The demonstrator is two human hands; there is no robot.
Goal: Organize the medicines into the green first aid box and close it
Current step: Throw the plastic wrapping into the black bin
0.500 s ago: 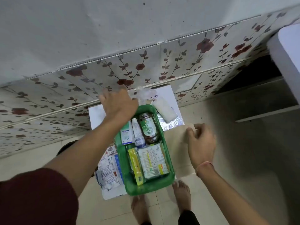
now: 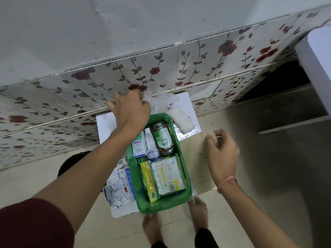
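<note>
The green first aid box (image 2: 163, 204) stands open on a small white table (image 2: 105, 126). Inside lie an Optibex carton (image 2: 138, 145), a white tube (image 2: 150, 140), a brown Dettol bottle (image 2: 163, 140), a yellow-green carton (image 2: 149, 179) and a cotton bud pack (image 2: 168, 174). My left hand (image 2: 130, 108) is curled beyond the box's far left corner, its fingers closed on a clear plastic bag (image 2: 163, 99). My right hand (image 2: 221, 153) pinches the far edge of a pale translucent lid (image 2: 194, 158), which lies flat to the right of the box.
A white gauze roll (image 2: 181, 119) and a foil strip (image 2: 189, 134) lie past the box's far right corner. Printed medicine strips (image 2: 119, 185) are heaped left of the box. A floral-tiled wall (image 2: 179, 68) rises behind the table. My bare feet (image 2: 198, 213) stand on the floor below.
My left hand has shifted slightly away from the box's corner toward the plastic bag. My right hand has stayed on the lid's edge.
</note>
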